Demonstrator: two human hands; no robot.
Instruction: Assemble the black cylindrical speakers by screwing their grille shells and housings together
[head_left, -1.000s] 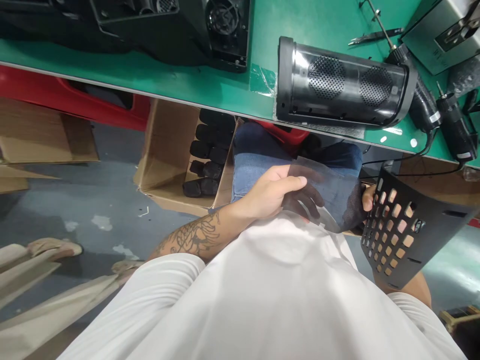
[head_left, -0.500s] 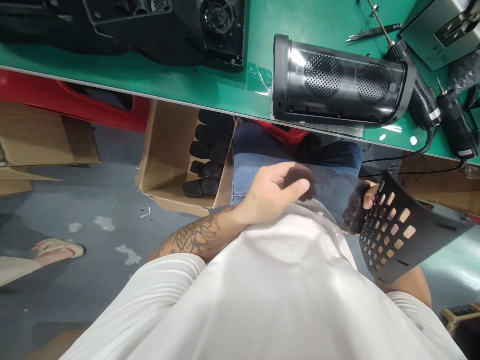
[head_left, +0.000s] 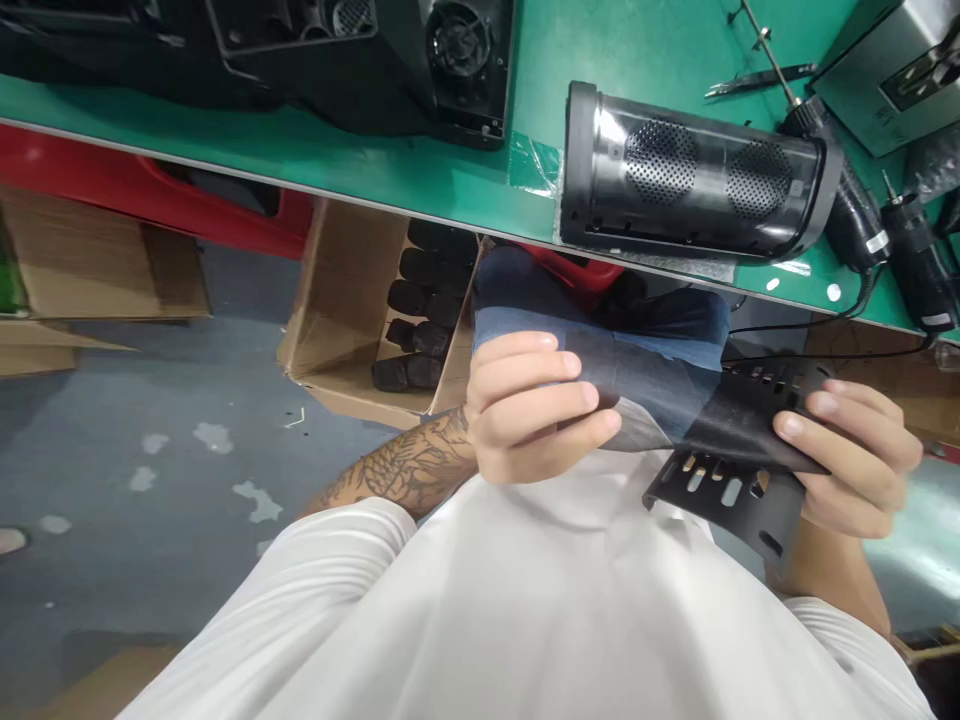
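Note:
A dark, see-through sheet point(head_left: 637, 375) is stretched between my two hands above the lap. My left hand point(head_left: 529, 410) has its fingers folded over the sheet's left end. At the other end, my right hand point(head_left: 855, 450) pinches the sheet together with a black slotted panel point(head_left: 750, 510). The panel is curved and lies partly behind the sheet, its slots showing above and below it. My left thumb is hidden.
On the green table point(head_left: 540, 60) lie a black cylindrical unit with round grilles point(head_left: 697, 175), a large black housing point(head_left: 322, 70), tweezers point(head_left: 757, 80) and two corded tools. An open carton point(head_left: 352, 290) with black parts stands below the table edge.
My left hand has closed its fingers over the sheet. My right hand has come out from behind the slotted panel, which has turned and now lies lower behind the sheet.

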